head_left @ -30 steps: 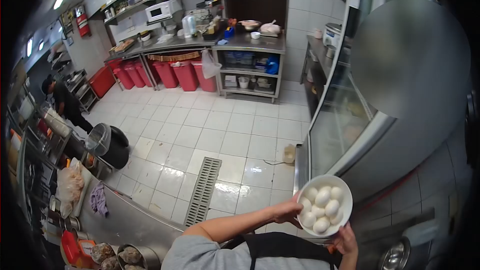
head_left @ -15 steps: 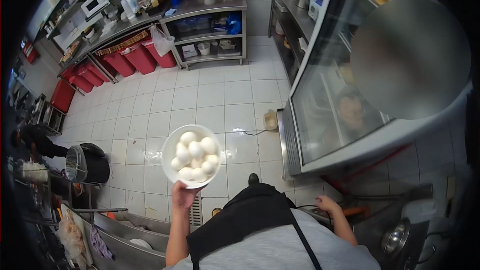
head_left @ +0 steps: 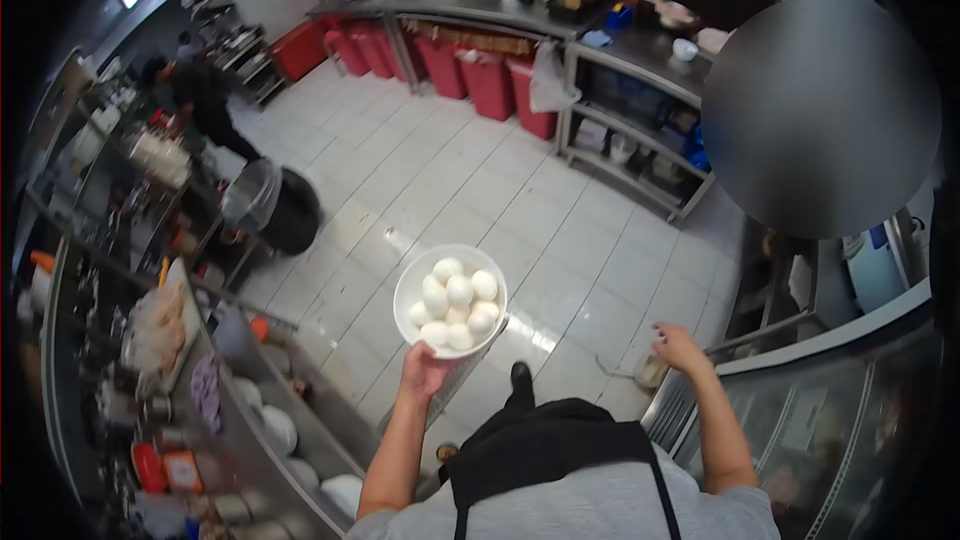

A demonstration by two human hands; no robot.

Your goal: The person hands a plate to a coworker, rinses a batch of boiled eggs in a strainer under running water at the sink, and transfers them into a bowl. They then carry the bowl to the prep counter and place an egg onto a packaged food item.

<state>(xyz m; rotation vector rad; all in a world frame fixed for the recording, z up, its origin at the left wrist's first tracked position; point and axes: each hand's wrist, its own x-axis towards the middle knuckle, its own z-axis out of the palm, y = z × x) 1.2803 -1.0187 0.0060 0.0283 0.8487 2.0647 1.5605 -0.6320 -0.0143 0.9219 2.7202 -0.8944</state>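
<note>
My left hand [head_left: 424, 370] grips the near rim of a round white bowl [head_left: 403, 302], held out over the floor in front of my body. Several smooth white eggs [head_left: 459, 290] are heaped in it. The thumb shows at the rim, while the fingers are hidden beneath the bowl. Off to the right, my right hand [head_left: 678, 346] is held away from my body with nothing in it, its fingers slightly bent and apart. It is nearest to the glass-fronted fridge [head_left: 800, 420] along the right side.
A steel sink [head_left: 330, 420] holding white dishes is at lower left. A black bin [head_left: 290, 210] with a clear liner stands beyond it, near a person in dark clothes [head_left: 205, 105]. Red bins [head_left: 485, 85] line the far steel counter [head_left: 470, 10]. White tiles [head_left: 540, 210] cover the floor.
My view has turned left, bringing the sink, black bin and person further in. The bowl stays in my left hand. My right hand has risen and reached forward, past the fridge's edge.
</note>
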